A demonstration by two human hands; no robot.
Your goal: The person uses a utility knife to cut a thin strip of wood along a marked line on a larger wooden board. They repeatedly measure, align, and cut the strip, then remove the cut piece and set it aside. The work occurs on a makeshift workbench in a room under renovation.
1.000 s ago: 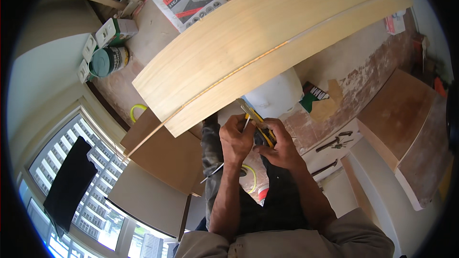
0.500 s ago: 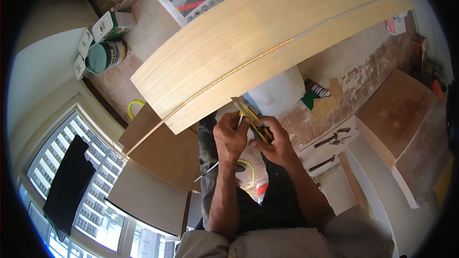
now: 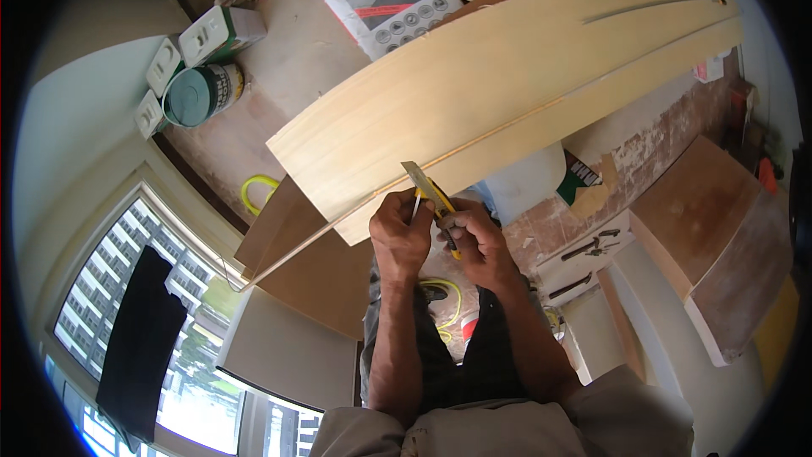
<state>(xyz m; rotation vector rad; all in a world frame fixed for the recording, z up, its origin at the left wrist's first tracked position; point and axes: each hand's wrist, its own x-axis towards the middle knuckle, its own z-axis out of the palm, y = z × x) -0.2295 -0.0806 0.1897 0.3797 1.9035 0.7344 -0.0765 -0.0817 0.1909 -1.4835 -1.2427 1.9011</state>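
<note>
My right hand (image 3: pixel 480 245) is closed around a yellow-and-black utility knife (image 3: pixel 441 207), its long blade out and angled up to the left. Close against it, my left hand (image 3: pixel 399 233) pinches a thin white stick (image 3: pixel 415 206) beside the blade. Most of that stick is hidden in the fingers. Just beyond both hands lies a long pale plywood board (image 3: pixel 474 68). A narrow wooden strip (image 3: pixel 457 151) runs along the board and sticks out past its left end. The knife tip overlaps the board in the picture; whether it touches, I cannot tell.
A brown box-like panel (image 3: pixel 296 258) stands left of my legs. A green-lidded bucket (image 3: pixel 190 97) and white containers (image 3: pixel 207 34) stand far left, with a printed bag (image 3: pixel 381 0) behind the board. Hand tools (image 3: pixel 584 250) lie on a pale surface at right, near a brown cabinet piece (image 3: pixel 694 211).
The view has shifted, so the board and room sit further right. The knife blade now reaches further up past my left hand. The stick's lower end, seen earlier by my left forearm, no longer shows.
</note>
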